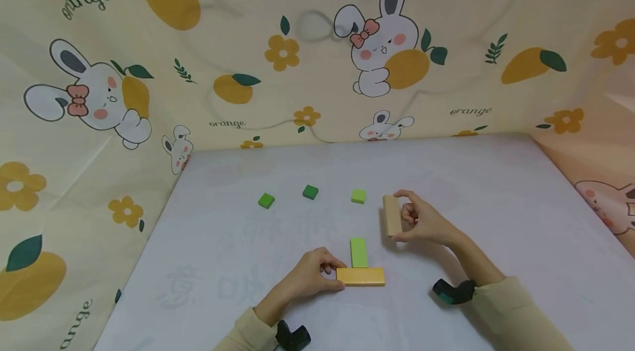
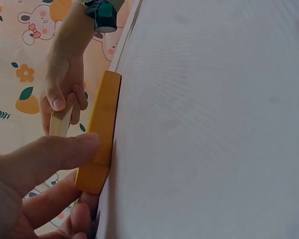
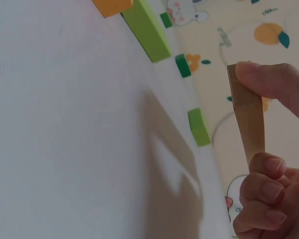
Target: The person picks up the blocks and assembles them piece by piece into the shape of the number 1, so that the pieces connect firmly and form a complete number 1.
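Observation:
On the white table lies an orange-yellow wooden block [image 1: 360, 277], set lengthwise from left to right. My left hand [image 1: 308, 275] pinches its left end between thumb and fingers; the left wrist view shows the thumb on the block's face. A light green block [image 1: 359, 252] extends away from the orange one's far side. My right hand [image 1: 425, 219] holds a plain wooden block [image 1: 392, 215] by its two ends, thumb at the near end. In the right wrist view this plain block [image 3: 250, 117] is above the table, its shadow falling on the surface.
Farther back stand three small green blocks: a mid-green one [image 1: 266, 200] at left, a dark green one [image 1: 310, 192] in the middle and a light green one [image 1: 359, 196] at right. A patterned cloth [image 1: 307, 86] with rabbits and oranges rises behind the white table [image 1: 223, 241].

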Action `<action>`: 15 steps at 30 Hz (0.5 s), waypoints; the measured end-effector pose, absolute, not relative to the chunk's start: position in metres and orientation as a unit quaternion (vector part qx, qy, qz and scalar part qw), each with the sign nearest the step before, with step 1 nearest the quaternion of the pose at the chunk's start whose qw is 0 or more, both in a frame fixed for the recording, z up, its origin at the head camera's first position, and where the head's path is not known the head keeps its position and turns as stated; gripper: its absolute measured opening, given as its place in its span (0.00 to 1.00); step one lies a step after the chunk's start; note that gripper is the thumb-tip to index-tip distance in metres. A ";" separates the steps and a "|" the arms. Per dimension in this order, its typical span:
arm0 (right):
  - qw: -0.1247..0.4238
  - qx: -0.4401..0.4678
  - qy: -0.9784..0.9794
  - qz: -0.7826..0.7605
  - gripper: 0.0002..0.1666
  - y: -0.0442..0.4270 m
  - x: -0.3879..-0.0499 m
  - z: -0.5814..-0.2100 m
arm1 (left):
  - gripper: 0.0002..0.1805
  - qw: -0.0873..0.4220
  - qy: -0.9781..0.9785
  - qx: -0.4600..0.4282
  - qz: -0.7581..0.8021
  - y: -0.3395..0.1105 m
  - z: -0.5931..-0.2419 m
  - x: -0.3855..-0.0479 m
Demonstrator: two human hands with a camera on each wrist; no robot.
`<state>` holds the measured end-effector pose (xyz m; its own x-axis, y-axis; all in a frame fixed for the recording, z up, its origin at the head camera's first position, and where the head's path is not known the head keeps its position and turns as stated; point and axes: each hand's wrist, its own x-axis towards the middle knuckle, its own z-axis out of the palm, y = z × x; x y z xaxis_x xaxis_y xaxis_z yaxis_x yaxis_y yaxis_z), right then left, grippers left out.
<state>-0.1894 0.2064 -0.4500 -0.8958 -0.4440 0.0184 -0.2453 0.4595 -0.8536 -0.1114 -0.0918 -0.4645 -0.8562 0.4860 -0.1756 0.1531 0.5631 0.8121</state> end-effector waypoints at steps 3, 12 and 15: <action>0.102 -0.196 0.853 -0.472 0.51 0.202 -0.189 -0.451 | 0.16 0.193 0.863 0.186 0.428 -0.092 -0.464 -0.111; 0.091 -0.181 0.865 -0.458 0.52 0.191 -0.191 -0.456 | 0.16 0.197 0.863 0.183 0.428 -0.092 -0.463 -0.111; 0.095 -0.185 0.863 -0.461 0.52 0.188 -0.192 -0.457 | 0.17 0.199 0.863 0.181 0.427 -0.091 -0.462 -0.111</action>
